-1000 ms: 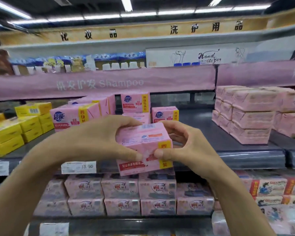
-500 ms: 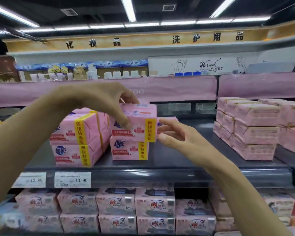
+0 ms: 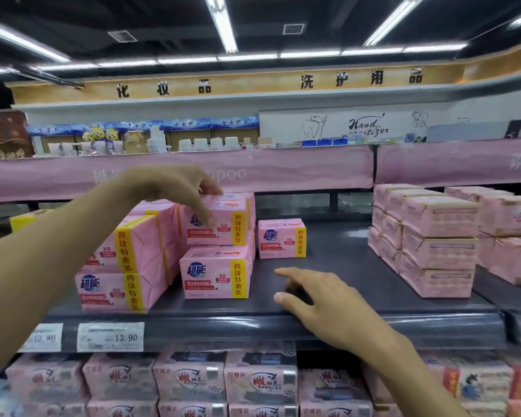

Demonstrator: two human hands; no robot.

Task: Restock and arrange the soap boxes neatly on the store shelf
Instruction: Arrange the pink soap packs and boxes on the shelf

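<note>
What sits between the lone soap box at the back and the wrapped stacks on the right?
Nothing. In the head view, only bare dark shelf runs between the lone soap box and the wrapped stacks.

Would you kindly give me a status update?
Left hand grips top pink rectangular soap box, stacked. Right hand open over dark grey shelf. Nothing blocking.

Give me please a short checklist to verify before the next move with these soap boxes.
1. Top box rests on lower box: ok, labels face front.
2. Left hand released: not ok, its fingers grip the top box.
3. Right hand free: ok, open, holding nothing.
4. Left stack squared to shelf edge: not ok, it stands turned.
5. Top box edges flush with lower box: cannot tell, the hand covers part.
</note>
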